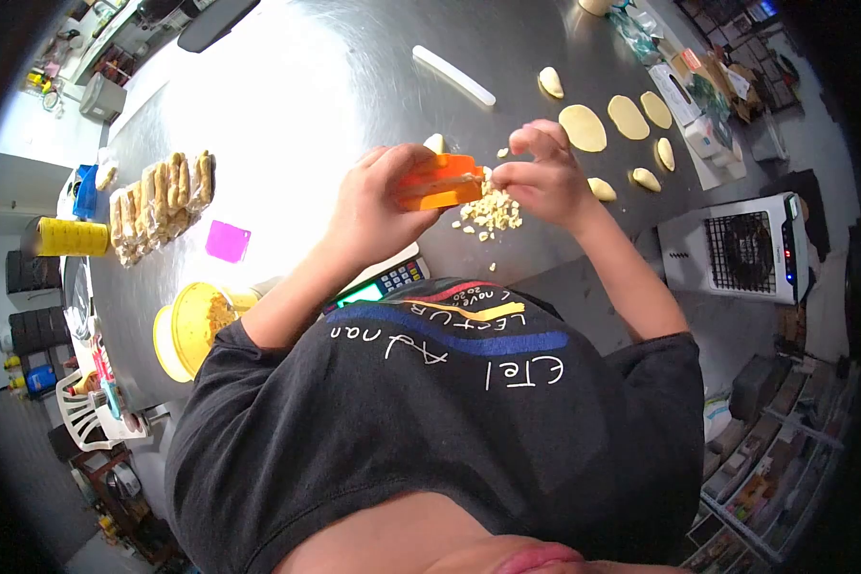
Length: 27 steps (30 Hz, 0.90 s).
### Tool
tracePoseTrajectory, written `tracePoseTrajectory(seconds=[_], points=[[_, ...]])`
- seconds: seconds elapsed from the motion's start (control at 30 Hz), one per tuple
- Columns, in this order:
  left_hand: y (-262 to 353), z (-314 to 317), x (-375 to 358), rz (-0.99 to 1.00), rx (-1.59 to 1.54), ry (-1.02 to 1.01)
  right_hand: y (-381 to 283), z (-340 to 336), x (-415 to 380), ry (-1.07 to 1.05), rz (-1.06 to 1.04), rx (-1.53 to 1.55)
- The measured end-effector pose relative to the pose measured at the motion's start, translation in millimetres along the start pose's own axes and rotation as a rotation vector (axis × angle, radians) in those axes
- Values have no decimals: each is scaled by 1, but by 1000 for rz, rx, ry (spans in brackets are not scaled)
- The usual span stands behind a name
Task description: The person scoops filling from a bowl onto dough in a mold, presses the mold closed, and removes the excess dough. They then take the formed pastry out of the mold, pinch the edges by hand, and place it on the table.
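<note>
My left hand [381, 196] is wrapped round an orange plastic dumpling press [440, 184], with a pale line of dough along its middle. Close to the press's right end is my right hand [548, 177], its fingers curled and thumb and fingertips drawn together; whatever they may hold is too small to make out. A heap of pale crumbly dough bits [493, 212] lies on the table beneath, between the hands. Flat dough rounds [583, 128] and folded dough pieces [646, 179] lie to the right, beyond my right hand.
On the metal table [354, 105] lie a white rolling pin [453, 75], a purple scraper [228, 242] and bagged sticks of food [167, 201]. A yellow tub [184, 330] and a digital scale [383, 282] are close to my body. A white appliance [732, 249] stands at right.
</note>
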State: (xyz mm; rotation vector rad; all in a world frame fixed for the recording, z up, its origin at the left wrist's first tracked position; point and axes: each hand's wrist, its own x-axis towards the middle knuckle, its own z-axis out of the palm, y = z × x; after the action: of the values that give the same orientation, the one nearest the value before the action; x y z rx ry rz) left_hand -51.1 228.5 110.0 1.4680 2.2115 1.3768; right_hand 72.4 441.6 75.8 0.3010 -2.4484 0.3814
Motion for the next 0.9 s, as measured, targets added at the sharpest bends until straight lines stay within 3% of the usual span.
tracePoseTrajectory(seconds=[0.23,0.3,0.37,0.43,0.53,0.6,0.7,0.73,0.77,0.83,0.9], points=[[-4,-3,1,53,65,-52,26,4,-30,-93,288,19],[0,-4,7,261,142,-149,27,7,-30,-195,481,-8],[6,-4,8,254,194,-216,11,5,-13,-141,439,63],[8,-3,11,598,449,-246,-6,6,4,-82,396,132],[-1,0,14,859,539,-160,-23,2,18,-105,334,377],[-5,-1,14,1054,607,-66,-30,-5,22,-358,387,508],[-15,-3,12,1019,615,-6,-33,-11,20,-327,534,617],[-14,-5,14,899,492,2,-28,-1,12,-165,383,621],[-12,-3,13,901,493,4,-28,0,8,-164,382,619],[-8,4,6,111,-127,-59,-39,-4,8,19,462,544],[-15,6,4,234,-31,-169,-46,-3,13,78,453,570]])
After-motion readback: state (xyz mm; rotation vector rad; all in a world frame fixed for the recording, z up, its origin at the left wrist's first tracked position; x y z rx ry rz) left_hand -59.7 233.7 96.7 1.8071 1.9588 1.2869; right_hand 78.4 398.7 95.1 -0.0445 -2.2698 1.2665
